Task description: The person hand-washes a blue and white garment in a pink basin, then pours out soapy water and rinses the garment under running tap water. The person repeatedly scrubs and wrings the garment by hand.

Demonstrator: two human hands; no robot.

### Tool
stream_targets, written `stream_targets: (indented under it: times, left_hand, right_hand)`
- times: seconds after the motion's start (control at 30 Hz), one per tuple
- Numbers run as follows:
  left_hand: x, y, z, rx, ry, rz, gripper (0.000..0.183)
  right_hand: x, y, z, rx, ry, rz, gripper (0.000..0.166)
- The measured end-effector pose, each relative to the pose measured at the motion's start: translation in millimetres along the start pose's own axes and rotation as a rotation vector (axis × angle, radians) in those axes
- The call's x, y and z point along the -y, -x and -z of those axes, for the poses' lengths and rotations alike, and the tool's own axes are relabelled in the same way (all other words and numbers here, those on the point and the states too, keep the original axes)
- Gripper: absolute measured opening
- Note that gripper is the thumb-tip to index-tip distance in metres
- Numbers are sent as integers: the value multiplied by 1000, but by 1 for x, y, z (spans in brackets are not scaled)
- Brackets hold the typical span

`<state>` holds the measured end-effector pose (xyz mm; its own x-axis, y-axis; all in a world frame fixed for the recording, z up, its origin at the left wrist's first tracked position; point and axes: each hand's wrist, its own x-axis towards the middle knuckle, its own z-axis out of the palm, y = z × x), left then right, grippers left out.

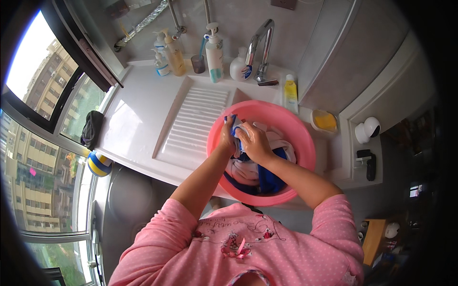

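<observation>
Both hands are over a pink plastic basin (308, 153) that holds wet white and blue clothes (273, 175). My left hand (227, 136) grips a bunched part of a white and blue garment (234, 123) near the basin's left side. Pressed against the same cloth from the right is my right hand (254, 141), its fingers curled around the fabric. The skin of both hands looks wet. Whether the gripped garment joins the clothes below is hidden by the hands.
Left of the basin lies a ridged washboard (196, 114) built into the white counter (121, 125). Behind stand several pump bottles (214, 53), a cup (198, 64), a chrome faucet (264, 57) and a yellow tube (291, 93). A soap dish (323, 121) sits at the right.
</observation>
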<state>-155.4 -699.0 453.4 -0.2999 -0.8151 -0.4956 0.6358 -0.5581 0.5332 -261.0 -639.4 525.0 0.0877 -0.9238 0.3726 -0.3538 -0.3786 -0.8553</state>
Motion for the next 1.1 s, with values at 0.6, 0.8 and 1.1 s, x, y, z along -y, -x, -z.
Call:
stream_targets:
  times: [0.6, 0.8, 1.1]
  left_hand:
    - [15, -22, 27, -226, -854, -294, 45]
    - [4, 0, 36, -132, -1999, -673, 69]
    - [-24, 17, -37, 343, -1439, -828, 103]
  right_hand:
    - [-165, -27, -20, -19, 674, -81, 31]
    - [-112, -39, 9, 622, 621, -102, 29]
    - [-70, -35, 31, -103, -88, -14, 15]
